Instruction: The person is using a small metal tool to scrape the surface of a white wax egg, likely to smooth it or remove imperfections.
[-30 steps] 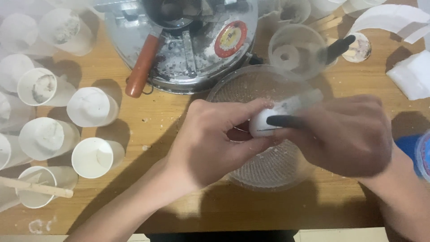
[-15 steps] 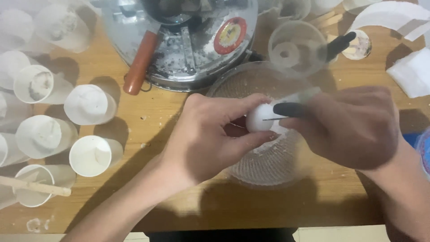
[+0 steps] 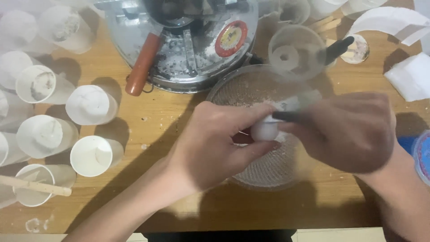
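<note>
White and rounded, the small lump [image 3: 264, 130] sits pinched between the thumb and fingers of my left hand [image 3: 215, 143], held over the round mesh sieve [image 3: 268, 170] on the wooden table [image 3: 152, 116]. My right hand [image 3: 349, 132] is closed around a dark-handled tool [image 3: 291, 116] whose tip meets the top of the lump; I cannot make out the blade itself. The sieve holds a dusting of pale powder and crumbs. Just behind it stands a clear plastic cup [image 3: 295, 51] with a white ring inside. To my left, white paper cups [image 3: 92, 105] lie and stand in a cluster, several caked with white residue, and one [image 3: 31, 188] has a wooden stick [image 3: 36, 186] across it. A metal machine [image 3: 188, 49] with a red handle sits at the far edge.
</note>
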